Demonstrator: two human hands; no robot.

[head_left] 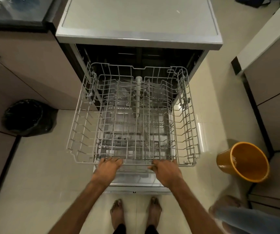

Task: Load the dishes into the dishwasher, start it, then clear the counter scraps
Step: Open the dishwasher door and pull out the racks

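Head view: the white wire rack (136, 164) is seen pulled out of the open dishwasher (139, 22), above its lowered door. Its front rail is gripped by both hands, fingers curled over the wire — the left hand (108, 166) left of centre, the right hand (167, 171) right of centre. An orange bucket (247, 161) stands on the floor to the right.
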